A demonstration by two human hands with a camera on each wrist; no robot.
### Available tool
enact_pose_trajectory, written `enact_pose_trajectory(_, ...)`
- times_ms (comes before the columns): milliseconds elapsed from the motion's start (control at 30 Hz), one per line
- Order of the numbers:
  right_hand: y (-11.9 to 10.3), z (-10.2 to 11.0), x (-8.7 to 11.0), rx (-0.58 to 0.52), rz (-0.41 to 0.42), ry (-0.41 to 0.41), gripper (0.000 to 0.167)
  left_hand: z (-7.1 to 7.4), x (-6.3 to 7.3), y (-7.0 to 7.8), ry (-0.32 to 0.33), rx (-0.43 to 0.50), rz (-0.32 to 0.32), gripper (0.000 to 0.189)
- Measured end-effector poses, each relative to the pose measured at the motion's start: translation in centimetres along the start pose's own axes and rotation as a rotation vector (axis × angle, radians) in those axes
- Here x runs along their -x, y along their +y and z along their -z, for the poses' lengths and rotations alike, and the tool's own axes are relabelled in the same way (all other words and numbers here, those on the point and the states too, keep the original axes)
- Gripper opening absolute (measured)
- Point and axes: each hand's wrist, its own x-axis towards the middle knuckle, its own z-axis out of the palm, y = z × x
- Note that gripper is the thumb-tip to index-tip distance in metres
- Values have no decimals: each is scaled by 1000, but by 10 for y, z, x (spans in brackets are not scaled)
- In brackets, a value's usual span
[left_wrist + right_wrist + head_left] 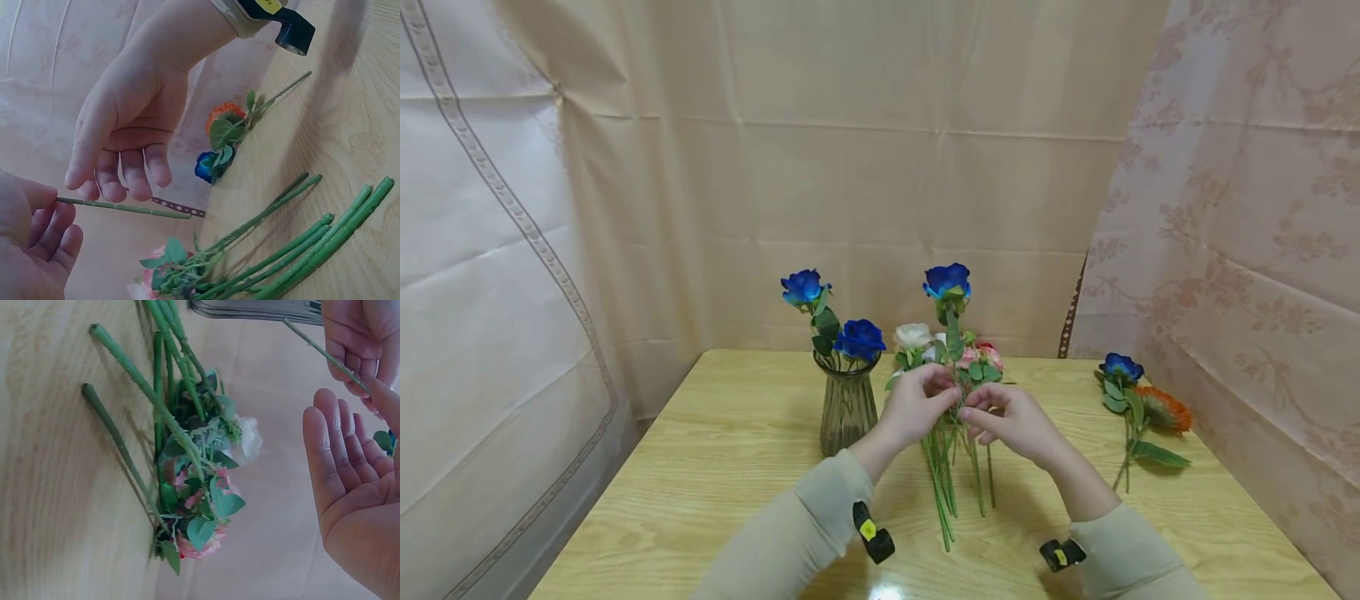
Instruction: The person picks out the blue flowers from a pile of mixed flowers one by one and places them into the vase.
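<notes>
My left hand [919, 406] pinches the thin green stem of a blue rose [947, 281], which stands upright with its bloom above both hands. In the left wrist view the lower stem [125, 207] sticks out past the fingertips. Close beside it is my right hand [1013, 422], its fingers loosely extended and nothing held in them. To the left, a ribbed smoky glass vase [848, 412] holds two blue roses [860, 340]. Behind and below the hands lie white roses [913, 336] and pink flowers [203, 540], their green stems pointing toward me.
On the table's right side lie another blue rose [1122, 367] and an orange flower [1165, 410] with long leaves. The wooden table [700, 483] backs onto a beige curtain [850, 183], with patterned cloth [1247, 250] hanging at the right.
</notes>
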Motion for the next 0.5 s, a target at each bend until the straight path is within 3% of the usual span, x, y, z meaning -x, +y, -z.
enact_pose_trajectory(500, -13, 4, -3, -78, 119, 18, 39, 22, 7, 29, -41, -37, -136, 13)
